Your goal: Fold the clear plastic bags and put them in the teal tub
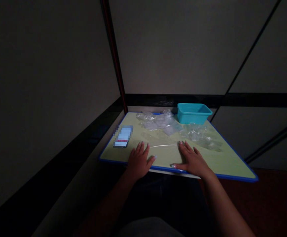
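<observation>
My left hand lies palm down near the front edge of the table, fingers spread. To its right, my right hand is also flat and open, thumb pointing inward. Between the fingertips stretches a clear plastic bag, lying flat with a shiny edge towards me; the fingertips of both hands are at its sides. Beyond it is a pile of crumpled clear plastic bags. More crumpled clear plastic lies to the right, past my right hand.
The small table has a pale yellow-green top and a blue rim. A turquoise plastic basket stands at its back right. A phone with a lit, blurred screen lies at the left. Grey panelled walls rise behind and to the left.
</observation>
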Available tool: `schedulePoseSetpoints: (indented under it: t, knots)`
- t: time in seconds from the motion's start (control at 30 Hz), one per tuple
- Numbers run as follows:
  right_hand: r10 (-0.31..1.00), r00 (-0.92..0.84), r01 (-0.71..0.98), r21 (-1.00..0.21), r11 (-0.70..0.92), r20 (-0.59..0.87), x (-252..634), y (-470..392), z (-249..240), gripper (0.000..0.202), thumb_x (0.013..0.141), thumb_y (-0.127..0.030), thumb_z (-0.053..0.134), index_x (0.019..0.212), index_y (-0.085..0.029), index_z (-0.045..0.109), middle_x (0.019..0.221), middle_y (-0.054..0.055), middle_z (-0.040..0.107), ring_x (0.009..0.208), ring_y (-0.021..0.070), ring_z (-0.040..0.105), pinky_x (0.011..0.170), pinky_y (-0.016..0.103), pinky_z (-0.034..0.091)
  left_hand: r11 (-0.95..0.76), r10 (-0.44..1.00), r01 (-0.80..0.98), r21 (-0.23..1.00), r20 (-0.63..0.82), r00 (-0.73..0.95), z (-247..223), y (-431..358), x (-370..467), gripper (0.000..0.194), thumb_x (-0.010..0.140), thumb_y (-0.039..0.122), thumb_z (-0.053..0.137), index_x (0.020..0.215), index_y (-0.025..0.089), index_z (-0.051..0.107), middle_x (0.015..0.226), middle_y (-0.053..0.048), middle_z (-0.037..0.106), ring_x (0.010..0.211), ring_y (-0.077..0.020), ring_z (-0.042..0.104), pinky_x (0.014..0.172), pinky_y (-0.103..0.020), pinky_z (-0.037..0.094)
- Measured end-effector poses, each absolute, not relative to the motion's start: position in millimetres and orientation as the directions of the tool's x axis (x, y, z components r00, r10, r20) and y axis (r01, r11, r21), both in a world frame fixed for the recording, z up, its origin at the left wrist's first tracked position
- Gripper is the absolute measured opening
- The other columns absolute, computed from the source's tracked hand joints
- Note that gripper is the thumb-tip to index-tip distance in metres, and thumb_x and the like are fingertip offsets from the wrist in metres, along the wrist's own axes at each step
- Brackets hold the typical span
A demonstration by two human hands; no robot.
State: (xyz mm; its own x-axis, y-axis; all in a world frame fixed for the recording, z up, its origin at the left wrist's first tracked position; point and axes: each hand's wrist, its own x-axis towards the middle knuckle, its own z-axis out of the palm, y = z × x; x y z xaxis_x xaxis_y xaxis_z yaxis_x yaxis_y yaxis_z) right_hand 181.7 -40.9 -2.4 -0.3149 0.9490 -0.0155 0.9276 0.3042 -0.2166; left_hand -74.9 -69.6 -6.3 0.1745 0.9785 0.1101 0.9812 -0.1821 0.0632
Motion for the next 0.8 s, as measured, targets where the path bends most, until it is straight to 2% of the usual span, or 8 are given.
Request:
schedulePoseSetpoints:
  t: [0.23,0.37,0.5,0.57,0.67,0.8]
  knots:
    - [0.951,-0.309,0.93,-0.215,0.297,-0.024,182,-41,-1,0.11,0.069,-0.073,0.055,0.151,-0.012,0.011,0.155,0.014,0.014,0.143,0.0287,0.007,0.114,0.052,0.012,-0.13,0.987,0.991,0.024,0.102,0.127,-6,-75,-88,0.069,0.092,0.056,0.036,0.146,0.013,0.03,0.152,-0.021,0.025,0.14,-0.0346,0.02,0.109,-0.045,0.026]
    - [0.952,-0.305,0.931,-0.215,0.293,-0.022,182,-41,-2,0.11,0.069,-0.073,0.055,0.15,-0.012,0.012,0.155,0.013,0.014,0.144,0.028,0.007,0.114,0.051,0.011,-0.086,0.993,0.996,0.019,0.079,0.084,-7,-74,-87,0.076,0.091,0.059,0.036,0.146,0.008,0.027,0.151,-0.024,0.024,0.14,-0.0387,0.017,0.109,-0.047,0.025]
    - [0.951,-0.31,0.927,-0.229,0.299,-0.014,182,-40,-3,0.111,0.069,-0.073,0.056,0.151,-0.014,0.01,0.155,0.014,0.016,0.143,0.0293,0.007,0.114,0.053,0.012,-0.085,0.993,0.996,0.03,0.087,0.083,-2,-71,-82,0.078,0.092,0.058,0.035,0.146,0.003,0.026,0.151,-0.027,0.021,0.141,-0.0385,0.013,0.11,-0.05,0.022]
    - [0.949,-0.314,0.925,-0.229,0.303,-0.011,182,-40,-4,0.112,0.068,-0.073,0.056,0.151,-0.014,0.01,0.155,0.014,0.016,0.143,0.0294,0.007,0.113,0.053,0.012,-0.168,0.982,0.984,0.053,0.092,0.162,6,-69,-76,0.074,0.092,0.059,0.033,0.146,0.008,0.028,0.152,-0.024,0.019,0.142,-0.0362,0.011,0.111,-0.052,0.02]
    - [0.952,-0.307,0.929,-0.216,0.299,-0.004,182,-40,-5,0.114,0.068,-0.075,0.055,0.15,-0.011,0.01,0.155,0.016,0.011,0.143,0.029,0.004,0.113,0.052,0.012,-0.391,0.92,0.913,0.117,0.069,0.385,20,-66,-60,0.069,0.093,0.06,0.028,0.147,0.017,0.029,0.155,-0.018,0.016,0.143,-0.0303,0.009,0.112,-0.051,0.018]
    - [0.958,-0.287,0.938,-0.194,0.286,0.026,183,-40,-8,0.111,0.07,-0.073,0.053,0.149,-0.006,0.013,0.155,0.019,0.005,0.143,0.0282,-0.001,0.113,0.051,0.013,-0.612,0.784,0.772,0.172,0.01,0.62,35,-57,-31,0.067,0.094,0.059,0.025,0.147,0.019,0.027,0.156,-0.013,0.014,0.144,-0.0243,0.008,0.114,-0.048,0.014]
